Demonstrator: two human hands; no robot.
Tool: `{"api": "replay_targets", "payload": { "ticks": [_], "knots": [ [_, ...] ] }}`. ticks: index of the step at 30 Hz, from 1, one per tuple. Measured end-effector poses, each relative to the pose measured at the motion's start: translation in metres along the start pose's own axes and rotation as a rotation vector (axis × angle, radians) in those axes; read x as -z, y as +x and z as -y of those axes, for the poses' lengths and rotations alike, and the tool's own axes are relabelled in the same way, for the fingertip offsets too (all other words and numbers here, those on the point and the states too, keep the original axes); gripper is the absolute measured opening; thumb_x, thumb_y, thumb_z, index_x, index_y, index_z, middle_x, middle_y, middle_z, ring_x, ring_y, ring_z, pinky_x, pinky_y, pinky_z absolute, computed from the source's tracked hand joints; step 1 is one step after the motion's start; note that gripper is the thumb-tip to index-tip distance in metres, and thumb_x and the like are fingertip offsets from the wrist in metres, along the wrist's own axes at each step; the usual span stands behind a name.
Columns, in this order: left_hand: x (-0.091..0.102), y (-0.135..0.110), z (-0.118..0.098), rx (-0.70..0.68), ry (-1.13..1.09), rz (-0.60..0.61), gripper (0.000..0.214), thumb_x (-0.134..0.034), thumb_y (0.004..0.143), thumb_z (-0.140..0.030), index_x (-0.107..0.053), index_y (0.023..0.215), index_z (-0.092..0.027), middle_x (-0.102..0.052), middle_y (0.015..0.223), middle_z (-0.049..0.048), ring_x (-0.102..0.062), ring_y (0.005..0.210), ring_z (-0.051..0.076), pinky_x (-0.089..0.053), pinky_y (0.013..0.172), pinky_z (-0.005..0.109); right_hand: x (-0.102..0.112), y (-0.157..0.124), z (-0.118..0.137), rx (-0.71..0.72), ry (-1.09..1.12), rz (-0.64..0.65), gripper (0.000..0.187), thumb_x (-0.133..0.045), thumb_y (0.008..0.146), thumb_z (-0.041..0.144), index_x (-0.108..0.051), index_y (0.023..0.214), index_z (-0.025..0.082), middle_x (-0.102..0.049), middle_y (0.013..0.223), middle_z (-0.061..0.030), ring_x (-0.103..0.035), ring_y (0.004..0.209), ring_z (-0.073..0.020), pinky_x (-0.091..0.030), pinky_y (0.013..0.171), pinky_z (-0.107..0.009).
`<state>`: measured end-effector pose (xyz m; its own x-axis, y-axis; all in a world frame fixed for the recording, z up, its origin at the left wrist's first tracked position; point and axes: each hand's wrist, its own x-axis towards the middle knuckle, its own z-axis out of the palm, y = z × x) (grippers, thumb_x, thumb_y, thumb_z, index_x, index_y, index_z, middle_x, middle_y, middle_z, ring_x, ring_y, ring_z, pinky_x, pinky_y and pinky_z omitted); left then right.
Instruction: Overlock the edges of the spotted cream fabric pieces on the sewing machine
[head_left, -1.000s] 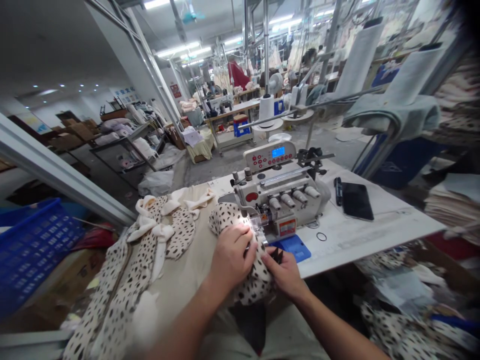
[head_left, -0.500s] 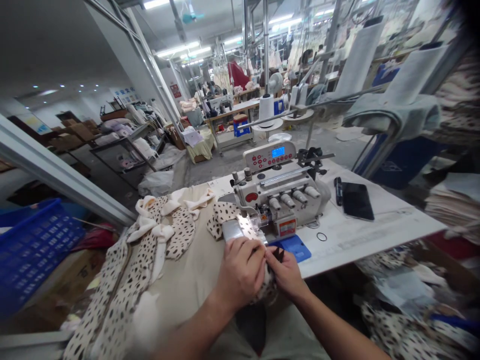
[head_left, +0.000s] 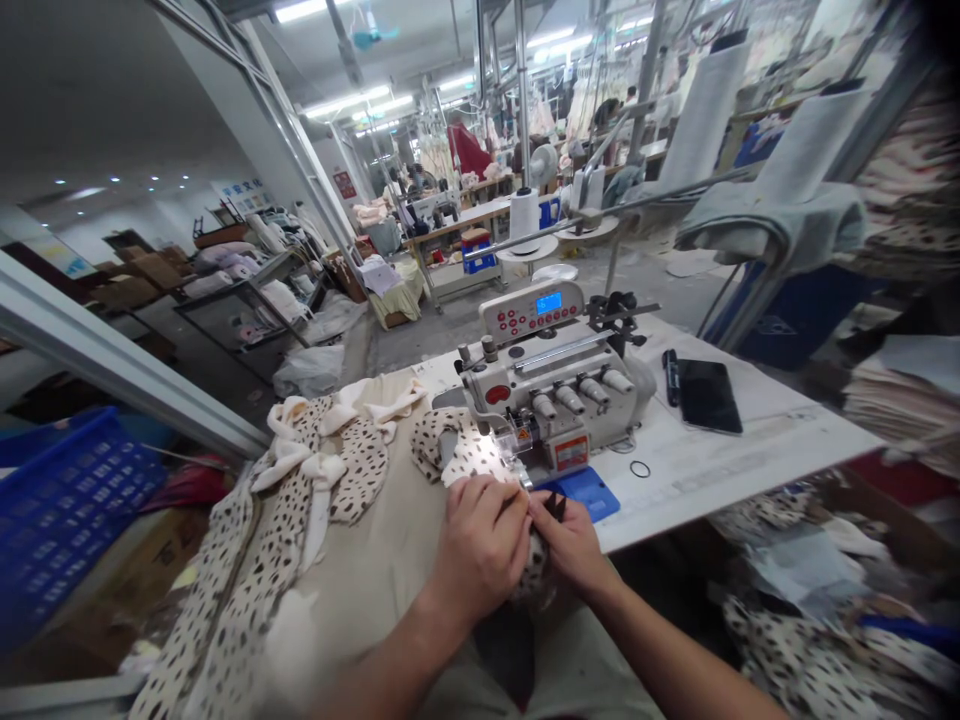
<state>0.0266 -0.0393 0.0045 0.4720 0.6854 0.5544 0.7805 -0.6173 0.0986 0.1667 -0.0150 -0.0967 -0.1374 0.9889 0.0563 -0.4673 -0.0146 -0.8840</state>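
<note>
My left hand (head_left: 482, 541) is closed on a piece of cream fabric with black spots (head_left: 469, 457), just in front of the presser foot of a white overlock sewing machine (head_left: 555, 390). My right hand (head_left: 571, 540) pinches the same piece from the right, beside the machine's blue front plate (head_left: 589, 492). A small dark thing sits between its fingers; I cannot make it out. The fabric runs from my hands up under the needle area.
A heap of the same spotted fabric (head_left: 300, 500) lies to the left on the table. A black phone (head_left: 707, 396) and a pen lie right of the machine on the white tabletop (head_left: 750, 450). A blue crate (head_left: 67, 500) stands at far left. Thread cones and more workstations are behind.
Both hands pulled the spotted piece back toward me and bunched it closer together; the left hand's fingers curled tighter. The camera shifted slightly.
</note>
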Motion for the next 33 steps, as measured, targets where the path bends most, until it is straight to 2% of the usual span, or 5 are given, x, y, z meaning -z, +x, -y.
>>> {"api": "replay_targets", "payload": {
  "ticks": [10, 16, 23, 33],
  "knots": [
    [-0.0009, 0.0002, -0.0008, 0.007, -0.02, -0.002, 0.022, -0.062, 0.09, -0.017, -0.066, 0.111, -0.017, -0.068, 0.109, 0.0087, -0.057, 0.104, 0.026, -0.042, 0.097, 0.048, -0.0004, -0.0003, -0.0043, -0.019, 0.009, -0.037, 0.037, -0.076, 0.081, 0.053, -0.073, 0.079, 0.017, -0.068, 0.074, -0.0032, -0.059, 0.069, -0.0152, -0.05, 0.069, -0.027],
    [-0.0021, -0.0003, -0.0011, 0.008, -0.031, -0.008, 0.022, -0.061, 0.09, -0.016, -0.066, 0.112, -0.017, -0.068, 0.11, 0.0086, -0.056, 0.105, 0.026, -0.042, 0.097, 0.047, -0.0011, 0.0001, 0.0016, -0.014, 0.021, -0.022, 0.035, -0.076, 0.082, 0.05, -0.072, 0.078, 0.016, -0.067, 0.073, -0.0019, -0.057, 0.067, -0.0136, -0.048, 0.068, -0.025],
    [-0.0024, -0.0005, -0.0015, 0.012, -0.03, -0.014, 0.023, -0.062, 0.09, -0.017, -0.066, 0.112, -0.018, -0.068, 0.11, 0.0088, -0.057, 0.105, 0.026, -0.042, 0.097, 0.047, -0.0019, 0.0002, 0.0002, -0.014, 0.019, -0.02, 0.035, -0.075, 0.083, 0.052, -0.072, 0.079, 0.017, -0.067, 0.073, -0.0026, -0.06, 0.07, -0.0162, -0.05, 0.071, -0.028],
    [-0.0033, -0.0015, -0.001, 0.019, -0.018, 0.001, 0.022, -0.062, 0.09, -0.018, -0.067, 0.112, -0.018, -0.068, 0.11, 0.0096, -0.058, 0.105, 0.026, -0.042, 0.098, 0.048, -0.0047, -0.0003, 0.0037, -0.043, 0.014, -0.05, 0.039, -0.076, 0.08, 0.055, -0.07, 0.077, 0.017, -0.067, 0.072, -0.0033, -0.058, 0.067, -0.0159, -0.05, 0.067, -0.028]
  ]
}}
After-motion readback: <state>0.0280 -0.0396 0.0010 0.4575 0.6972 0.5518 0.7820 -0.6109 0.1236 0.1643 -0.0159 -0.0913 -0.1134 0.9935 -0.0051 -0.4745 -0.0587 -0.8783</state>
